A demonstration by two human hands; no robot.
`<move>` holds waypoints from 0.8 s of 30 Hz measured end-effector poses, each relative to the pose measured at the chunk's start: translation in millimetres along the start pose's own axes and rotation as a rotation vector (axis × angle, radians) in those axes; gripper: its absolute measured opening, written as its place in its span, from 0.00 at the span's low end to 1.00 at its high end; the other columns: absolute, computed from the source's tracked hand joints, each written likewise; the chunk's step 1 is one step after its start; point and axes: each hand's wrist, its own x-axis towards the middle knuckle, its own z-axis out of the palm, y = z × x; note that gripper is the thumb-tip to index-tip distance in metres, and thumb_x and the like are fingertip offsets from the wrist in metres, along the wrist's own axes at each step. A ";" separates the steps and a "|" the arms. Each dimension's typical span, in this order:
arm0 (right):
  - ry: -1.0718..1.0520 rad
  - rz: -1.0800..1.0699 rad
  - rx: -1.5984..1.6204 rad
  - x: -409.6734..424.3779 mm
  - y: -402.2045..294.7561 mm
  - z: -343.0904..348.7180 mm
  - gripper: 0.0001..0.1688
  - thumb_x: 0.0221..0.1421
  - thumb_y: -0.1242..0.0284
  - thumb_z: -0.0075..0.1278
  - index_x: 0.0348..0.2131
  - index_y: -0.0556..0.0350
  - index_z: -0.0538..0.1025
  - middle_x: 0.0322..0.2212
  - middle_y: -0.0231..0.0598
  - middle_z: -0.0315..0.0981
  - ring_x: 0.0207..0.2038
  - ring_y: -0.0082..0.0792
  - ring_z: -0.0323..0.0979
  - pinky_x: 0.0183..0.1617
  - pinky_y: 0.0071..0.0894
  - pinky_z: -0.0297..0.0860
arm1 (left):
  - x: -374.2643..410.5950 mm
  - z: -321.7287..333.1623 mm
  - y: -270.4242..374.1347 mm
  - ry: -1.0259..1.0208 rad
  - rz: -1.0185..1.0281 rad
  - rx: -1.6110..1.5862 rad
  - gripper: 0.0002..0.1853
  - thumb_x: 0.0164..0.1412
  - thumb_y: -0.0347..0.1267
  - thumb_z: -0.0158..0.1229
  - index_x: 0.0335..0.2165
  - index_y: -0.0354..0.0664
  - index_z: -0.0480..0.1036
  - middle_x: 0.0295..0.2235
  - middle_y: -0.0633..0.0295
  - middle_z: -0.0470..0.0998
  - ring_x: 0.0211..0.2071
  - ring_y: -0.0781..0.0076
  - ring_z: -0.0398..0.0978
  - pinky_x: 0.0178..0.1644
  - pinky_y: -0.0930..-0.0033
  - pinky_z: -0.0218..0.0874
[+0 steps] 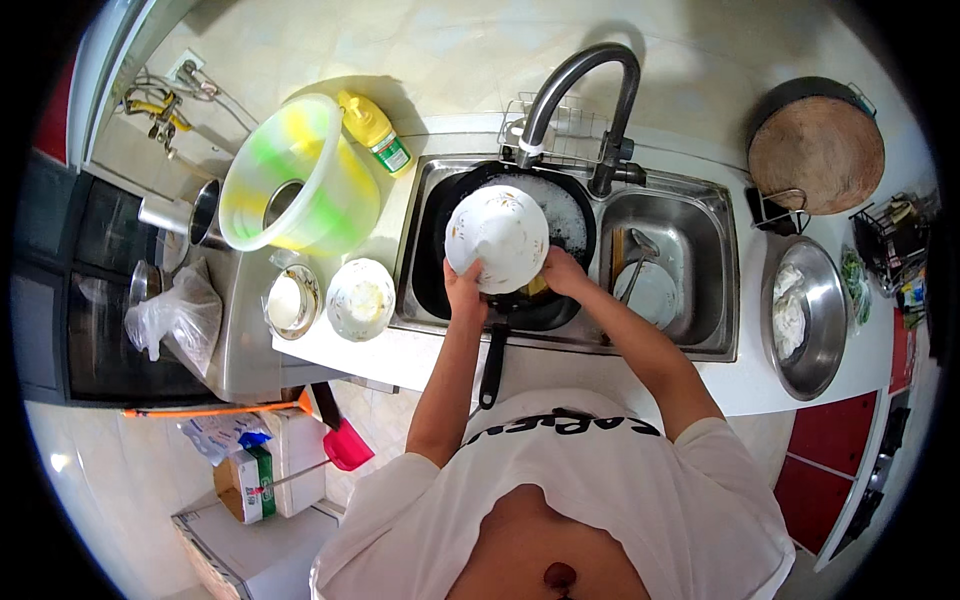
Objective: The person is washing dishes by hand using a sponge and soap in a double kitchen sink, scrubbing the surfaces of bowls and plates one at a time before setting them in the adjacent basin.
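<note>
My left hand (466,291) grips the lower left rim of a white plate with a floral pattern (499,236), thumb on its face. My right hand (562,271) is at the plate's lower right edge, partly behind it; a bit of something yellow shows below the plate there, and what it is cannot be told. Both are over a black wok (431,247) with soapy water in the left sink basin, its handle (492,367) towards me. In the right basin (701,300) lie a white plate (651,295), a metal ladle or spoon and wooden chopsticks (617,251).
A dark gooseneck faucet (622,67) arches over the sink. Left stand a patterned bowl (360,300), stacked dishes (292,300), a plastic bucket (337,180) and a yellow bottle (375,135). Right are a steel basin (825,322) and a round wooden board (817,154).
</note>
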 end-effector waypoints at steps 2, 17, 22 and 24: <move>-0.039 -0.045 0.039 -22.5 -64.8 -26.6 0.23 0.48 0.73 0.45 0.46 0.59 0.67 0.40 0.48 0.68 0.39 0.43 0.68 0.42 0.39 0.66 | -2.4 -11.2 -1.7 0.033 0.113 0.019 0.27 0.49 0.15 0.49 0.49 0.46 0.59 0.46 0.60 0.67 0.46 0.64 0.67 0.50 0.62 0.60; 0.001 0.370 1.249 -20.6 -83.3 -38.0 0.23 0.49 0.72 0.51 0.46 0.58 0.66 0.38 0.41 0.71 0.38 0.36 0.72 0.42 0.34 0.70 | -22.1 18.8 26.5 -0.119 0.225 0.230 0.20 0.51 0.21 0.53 0.45 0.38 0.66 0.41 0.62 0.72 0.40 0.72 0.70 0.47 0.71 0.59; 0.180 0.292 1.111 -35.2 -121.1 -42.1 0.23 0.49 0.75 0.50 0.46 0.63 0.66 0.41 0.41 0.69 0.42 0.34 0.68 0.45 0.33 0.65 | -19.6 20.6 28.2 -0.133 0.061 0.031 0.20 0.49 0.21 0.55 0.44 0.37 0.67 0.39 0.60 0.74 0.37 0.69 0.73 0.44 0.68 0.62; 0.251 0.193 1.154 -36.4 -120.5 -30.3 0.23 0.49 0.76 0.50 0.46 0.63 0.65 0.42 0.41 0.68 0.44 0.34 0.67 0.47 0.32 0.63 | -20.5 28.1 24.0 -0.144 0.117 0.008 0.20 0.49 0.22 0.56 0.43 0.36 0.67 0.38 0.59 0.74 0.37 0.69 0.73 0.43 0.67 0.63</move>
